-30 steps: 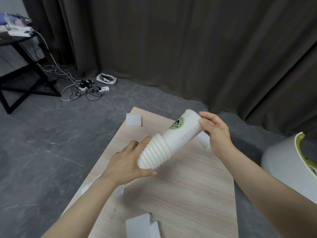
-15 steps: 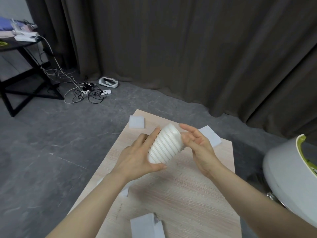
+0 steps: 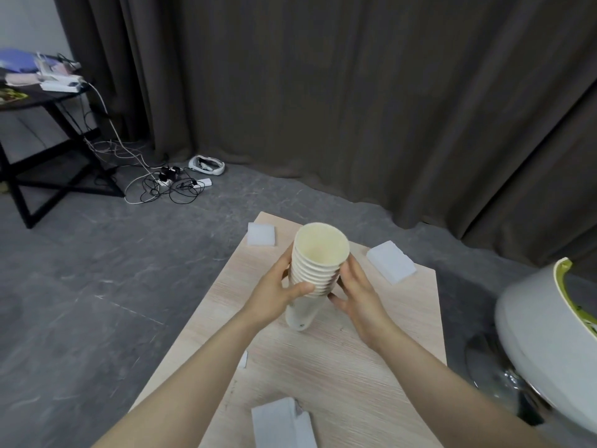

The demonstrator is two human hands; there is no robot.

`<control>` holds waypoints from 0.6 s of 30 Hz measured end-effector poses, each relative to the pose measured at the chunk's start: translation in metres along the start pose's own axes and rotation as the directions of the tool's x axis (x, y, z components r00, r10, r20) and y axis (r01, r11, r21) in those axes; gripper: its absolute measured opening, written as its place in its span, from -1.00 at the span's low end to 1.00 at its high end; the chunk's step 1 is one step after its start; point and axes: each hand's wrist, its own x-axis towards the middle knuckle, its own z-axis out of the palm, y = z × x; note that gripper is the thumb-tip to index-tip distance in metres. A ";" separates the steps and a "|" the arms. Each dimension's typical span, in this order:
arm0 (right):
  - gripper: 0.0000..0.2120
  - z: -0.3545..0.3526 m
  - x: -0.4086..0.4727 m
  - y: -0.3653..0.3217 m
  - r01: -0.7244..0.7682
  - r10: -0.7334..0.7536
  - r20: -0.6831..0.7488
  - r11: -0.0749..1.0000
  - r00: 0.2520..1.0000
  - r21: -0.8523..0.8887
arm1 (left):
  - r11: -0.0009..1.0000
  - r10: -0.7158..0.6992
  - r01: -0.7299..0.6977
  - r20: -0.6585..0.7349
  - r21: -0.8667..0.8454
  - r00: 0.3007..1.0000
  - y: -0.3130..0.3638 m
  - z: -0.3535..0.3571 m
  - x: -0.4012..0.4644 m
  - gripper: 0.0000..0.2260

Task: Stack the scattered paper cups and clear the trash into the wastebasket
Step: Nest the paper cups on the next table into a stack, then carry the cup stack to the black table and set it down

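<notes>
A stack of several white paper cups (image 3: pixel 318 270) stands nearly upright on the wooden table (image 3: pixel 339 367), mouth up, its base on the tabletop. My left hand (image 3: pixel 274 292) grips the stack from the left with the thumb across the ribbed rims. My right hand (image 3: pixel 355 292) holds it from the right with fingers along its side. White foam pieces lie on the table: one at the far left corner (image 3: pixel 261 234), one at the far right (image 3: pixel 391 261), one at the near edge (image 3: pixel 281 423). The grey wastebasket (image 3: pixel 546 337) with a green rim stands right of the table.
A small white scrap (image 3: pixel 243 359) lies near the table's left edge by my left forearm. Dark curtains hang behind. Cables and a power strip (image 3: pixel 168 185) lie on the grey floor at left, beside a black side table (image 3: pixel 38 101).
The top cup was pushed fully into the stack. The stack turned from lying tilted in my hands to standing upright on the table, mouth up.
</notes>
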 end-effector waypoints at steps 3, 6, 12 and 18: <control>-0.58 0.006 -0.006 0.015 0.006 -0.006 0.004 1.000 1.000 -0.010 | 0.998 -0.056 0.056 -0.007 -0.035 0.998 -0.017 -0.001 -0.012 -0.24; -0.62 0.010 -0.011 0.020 0.026 -0.025 0.011 0.999 1.000 -0.047 | 0.997 -0.073 0.072 -0.036 -0.027 0.997 -0.023 -0.004 -0.020 -0.20; -0.54 0.015 -0.014 0.021 0.091 -0.086 0.044 0.988 0.995 -0.122 | 0.995 -0.050 0.041 -0.100 -0.093 0.994 -0.019 -0.008 -0.030 -0.24; -0.52 0.023 -0.016 0.012 0.155 -0.155 0.013 0.976 0.988 -0.152 | 0.988 0.010 -0.043 -0.218 -0.147 0.976 -0.001 -0.005 -0.038 -0.39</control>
